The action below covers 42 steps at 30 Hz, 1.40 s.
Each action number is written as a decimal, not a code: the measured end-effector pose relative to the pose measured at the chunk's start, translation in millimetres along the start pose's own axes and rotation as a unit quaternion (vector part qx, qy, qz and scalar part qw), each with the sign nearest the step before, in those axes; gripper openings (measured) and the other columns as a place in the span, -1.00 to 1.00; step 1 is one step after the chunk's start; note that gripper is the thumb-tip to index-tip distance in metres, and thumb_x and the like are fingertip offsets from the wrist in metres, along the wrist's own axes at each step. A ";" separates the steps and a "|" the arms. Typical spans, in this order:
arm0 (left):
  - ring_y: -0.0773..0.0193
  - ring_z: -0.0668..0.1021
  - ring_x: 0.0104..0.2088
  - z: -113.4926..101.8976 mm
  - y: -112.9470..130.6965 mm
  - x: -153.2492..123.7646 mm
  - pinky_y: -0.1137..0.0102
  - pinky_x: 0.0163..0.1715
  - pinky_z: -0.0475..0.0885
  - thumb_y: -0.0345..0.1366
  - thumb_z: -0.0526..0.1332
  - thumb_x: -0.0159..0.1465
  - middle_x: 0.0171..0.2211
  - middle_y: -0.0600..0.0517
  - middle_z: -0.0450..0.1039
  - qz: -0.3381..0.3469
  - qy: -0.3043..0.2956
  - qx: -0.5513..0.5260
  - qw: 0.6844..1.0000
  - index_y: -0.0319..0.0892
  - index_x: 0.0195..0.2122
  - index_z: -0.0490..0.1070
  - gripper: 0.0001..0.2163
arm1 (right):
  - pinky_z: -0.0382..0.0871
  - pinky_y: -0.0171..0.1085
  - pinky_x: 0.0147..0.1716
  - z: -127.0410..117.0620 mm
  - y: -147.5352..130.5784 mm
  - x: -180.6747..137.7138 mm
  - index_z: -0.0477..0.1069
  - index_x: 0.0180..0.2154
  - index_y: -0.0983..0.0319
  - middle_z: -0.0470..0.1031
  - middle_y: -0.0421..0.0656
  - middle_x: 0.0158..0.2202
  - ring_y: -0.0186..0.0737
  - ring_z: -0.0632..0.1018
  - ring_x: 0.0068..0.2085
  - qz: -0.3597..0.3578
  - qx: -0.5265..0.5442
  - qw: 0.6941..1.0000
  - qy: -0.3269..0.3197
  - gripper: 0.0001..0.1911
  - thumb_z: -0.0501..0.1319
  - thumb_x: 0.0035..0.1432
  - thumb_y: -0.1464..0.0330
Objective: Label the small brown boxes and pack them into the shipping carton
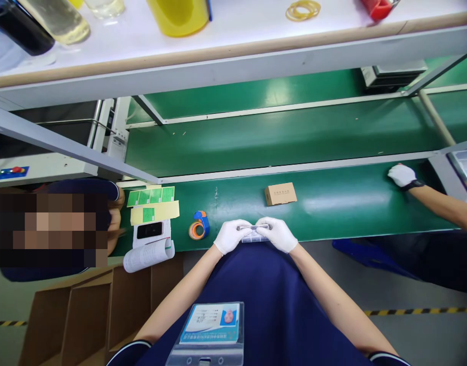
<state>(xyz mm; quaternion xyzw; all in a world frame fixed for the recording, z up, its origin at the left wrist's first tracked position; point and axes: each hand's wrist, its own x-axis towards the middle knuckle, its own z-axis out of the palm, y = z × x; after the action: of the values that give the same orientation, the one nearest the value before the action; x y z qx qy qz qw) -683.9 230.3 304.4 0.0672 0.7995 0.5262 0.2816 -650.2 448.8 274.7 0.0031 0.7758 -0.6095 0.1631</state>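
Observation:
Both of my hands wear white gloves and meet at the near edge of the green bench. Between them is a small clear plastic tray (255, 236) with divided compartments. My left hand (232, 236) grips its left end, fingers closed at the rim. At the right end, my right hand (278, 234) pinches it the same way. What the tray holds is too small to make out. Just beyond my hands sits a small brown cardboard box (281, 194), closed, with print on its front. A blue tape dispenser (200, 225) with a tape roll lies left of my left hand.
Green label sheets (151, 196), a black phone (150, 230) and curled papers (149, 255) lie to the left, beside another person. A co-worker's gloved hand (402, 175) rests on the bench at right. Overhead, a shelf (249, 46) crosses the view. Cardboard cartons (88, 310) stand below left.

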 end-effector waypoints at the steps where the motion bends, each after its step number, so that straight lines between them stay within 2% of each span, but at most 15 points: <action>1: 0.10 0.65 -0.16 -0.3 0.8 0.2 0.29 -0.10 0.53 -0.16 0.31 0.23 -0.19 -0.02 0.69 0.006 -0.004 0.009 1.000 -0.17 -0.18 0.65 -0.76 | 0.38 -0.20 -0.15 -0.3 -1.0 -1.2 0.57 -0.26 0.18 0.60 -0.20 -0.26 -0.15 0.56 -0.22 0.001 -0.002 1.000 0.003 -0.83 0.27 0.18 0.24; 5: 0.10 0.65 -0.14 -2.1 2.3 1.0 0.31 -0.07 0.50 -0.14 0.29 0.28 -0.15 -0.01 0.68 0.036 -0.021 0.051 0.998 -0.16 -0.15 0.65 -0.75 | 0.33 -0.24 -0.21 -1.8 -4.6 -5.1 0.51 -0.33 0.19 0.55 -0.23 -0.33 -0.20 0.50 -0.29 -0.001 0.000 1.000 0.011 -0.88 0.28 0.15 0.27; 11: 0.18 0.62 -0.26 -5.2 4.2 1.4 0.35 -0.14 0.45 -0.14 0.27 0.32 -0.25 0.03 0.66 0.037 -0.036 0.110 0.993 -0.15 -0.18 0.63 -0.77 | 0.28 -0.27 -0.28 -5.1 -9.5 -5.6 0.46 -0.34 0.20 0.47 -0.28 -0.42 -0.26 0.43 -0.36 0.021 -0.016 1.000 0.005 -0.87 0.29 0.13 0.27; 15: 0.19 0.60 -0.27 -3.4 3.2 0.5 0.36 -0.18 0.43 -0.17 0.27 0.30 -0.28 0.04 0.64 0.023 -0.018 0.074 0.997 -0.16 -0.23 0.62 -0.80 | 0.27 -0.27 -0.27 -7.3 -12.6 -3.2 0.48 -0.33 0.19 0.49 -0.28 -0.41 -0.26 0.44 -0.35 0.022 -0.043 0.999 0.003 -0.86 0.29 0.16 0.25; 20: 0.16 0.61 -0.24 0.3 1.5 0.0 0.34 -0.17 0.45 -0.19 0.35 0.18 -0.27 -0.01 0.64 -0.015 0.027 -0.047 0.998 -0.20 -0.27 0.60 -0.81 | 0.26 -0.28 -0.30 -7.2 -16.3 0.6 0.46 -0.34 0.19 0.45 -0.29 -0.44 -0.27 0.41 -0.39 0.020 -0.028 0.999 -0.008 -0.84 0.28 0.17 0.23; 23: 0.17 0.60 -0.27 -0.1 0.1 0.8 0.34 -0.20 0.46 -0.20 0.38 0.12 -0.29 -0.01 0.64 -0.038 0.027 -0.089 0.995 -0.21 -0.28 0.61 -0.79 | 0.28 -0.26 -0.27 -4.9 -18.4 2.9 0.49 -0.33 0.20 0.48 -0.25 -0.40 -0.25 0.44 -0.34 0.009 -0.024 1.000 -0.006 -0.85 0.28 0.17 0.25; 27: 0.21 0.56 -0.33 -2.2 -2.9 2.5 0.36 -0.25 0.44 -0.21 0.37 0.11 -0.34 0.02 0.61 -0.038 0.024 -0.087 0.995 -0.20 -0.30 0.59 -0.81 | 0.30 -0.25 -0.23 -1.1 -18.6 3.9 0.51 -0.34 0.21 0.51 -0.22 -0.35 -0.22 0.47 -0.29 -0.008 -0.021 1.000 0.001 -0.87 0.29 0.15 0.27; 33: 0.27 0.49 -0.43 -4.9 -3.9 5.8 0.39 -0.35 0.37 -0.24 0.35 0.13 -0.46 0.09 0.51 -0.026 0.012 -0.037 0.999 -0.19 -0.33 0.54 -0.86 | 0.28 -0.26 -0.27 -1.5 -17.9 -0.2 0.50 -0.35 0.20 0.48 -0.27 -0.42 -0.26 0.43 -0.35 0.022 -0.021 0.999 0.013 -0.85 0.30 0.14 0.25; 38: 0.15 0.62 -0.27 -3.5 -2.5 7.3 0.30 -0.19 0.48 -0.18 0.40 0.10 -0.27 -0.04 0.65 -0.044 -0.006 -0.109 0.993 -0.20 -0.27 0.60 -0.76 | 0.30 -0.25 -0.27 -3.2 -21.4 -2.0 0.47 -0.35 0.20 0.50 -0.27 -0.42 -0.26 0.46 -0.36 0.029 -0.014 0.999 0.029 -0.84 0.29 0.16 0.24; 42: 0.07 0.65 -0.22 1.5 -1.4 6.1 0.23 -0.12 0.51 -0.10 0.37 0.14 -0.25 -0.08 0.68 -0.057 0.020 -0.133 0.989 -0.21 -0.27 0.64 -0.72 | 0.34 -0.24 -0.27 -0.3 -21.4 0.5 0.48 -0.34 0.19 0.53 -0.24 -0.40 -0.23 0.50 -0.35 0.043 0.002 0.998 0.042 -0.83 0.29 0.16 0.23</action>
<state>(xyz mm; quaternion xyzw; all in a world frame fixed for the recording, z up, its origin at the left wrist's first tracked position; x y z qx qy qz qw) -687.9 233.4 300.4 -0.0277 0.7303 0.6125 0.3014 -655.1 443.5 294.9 0.0625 0.7800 -0.6026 0.1569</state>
